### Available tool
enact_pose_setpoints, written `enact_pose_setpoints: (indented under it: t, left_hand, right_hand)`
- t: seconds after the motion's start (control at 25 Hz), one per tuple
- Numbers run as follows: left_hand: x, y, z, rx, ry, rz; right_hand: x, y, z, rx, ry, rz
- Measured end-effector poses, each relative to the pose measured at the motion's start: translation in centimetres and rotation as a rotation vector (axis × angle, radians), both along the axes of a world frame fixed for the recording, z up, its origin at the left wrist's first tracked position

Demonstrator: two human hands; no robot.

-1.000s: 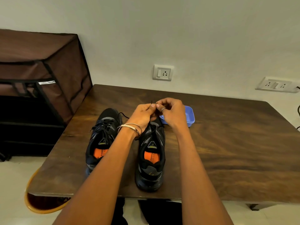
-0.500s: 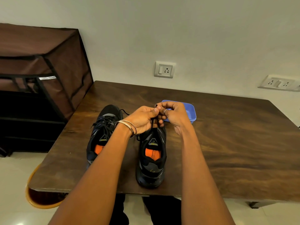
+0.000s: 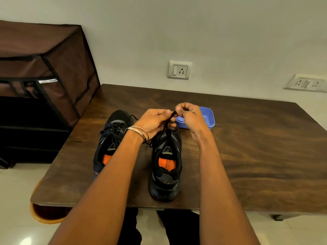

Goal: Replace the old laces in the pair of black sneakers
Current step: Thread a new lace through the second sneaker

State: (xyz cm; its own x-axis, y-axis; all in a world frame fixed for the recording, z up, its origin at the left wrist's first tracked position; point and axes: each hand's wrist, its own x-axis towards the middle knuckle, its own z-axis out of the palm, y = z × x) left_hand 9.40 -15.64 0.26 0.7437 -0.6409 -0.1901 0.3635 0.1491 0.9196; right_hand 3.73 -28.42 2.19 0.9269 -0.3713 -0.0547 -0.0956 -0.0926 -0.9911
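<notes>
currently both hands pinch one black lace (image 3: 168,123) above the right sneaker (image 3: 167,167): left hand (image 3: 155,121) and right hand (image 3: 190,117) are closed on it. the left sneaker (image 3: 111,138), laced, stands beside it on the desk (image 3: 247,156). a blue tub (image 3: 208,119) sits behind the right hand.

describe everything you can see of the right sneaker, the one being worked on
The right sneaker is black with grey panels, looks like mesh and synthetic, and has a thick dark sole. It stands upright on the wooden table, heel toward the person, toe near the blue container. An orange insole with printed lettering shows inside, and the tongue carries a small label. Its black lace rises from the eyelets, pinched by the left hand and right hand. The left sneaker stands beside it, apart.
</notes>
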Motion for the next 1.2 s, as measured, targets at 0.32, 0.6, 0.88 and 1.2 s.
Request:
enact_pose_setpoints:
  t: [0.32, 0.6, 0.88, 1.2]
  left_hand:
    - [0.7, -0.8, 2.6, -0.072, 0.069, 0.321]
    - [0.3, -2.5, 7.5, -0.424, 0.278, 0.382]
    - [-0.4, -2.0, 9.6, -0.591, 0.304, 0.403]
    - [3.5, 1.2, 7.7, -0.829, 0.495, 0.680]
  right_hand:
    - [0.6, -0.8, -1.1, -0.322, 0.319, -0.030]
    - [0.0, 0.7, -2.7, -0.507, 0.664, 0.227]
    - [1.0, 1.6, -2.2, -0.181, 0.089, 0.173]
    - [-0.5, -0.7, -4.5, 0.136, 0.022, 0.162]
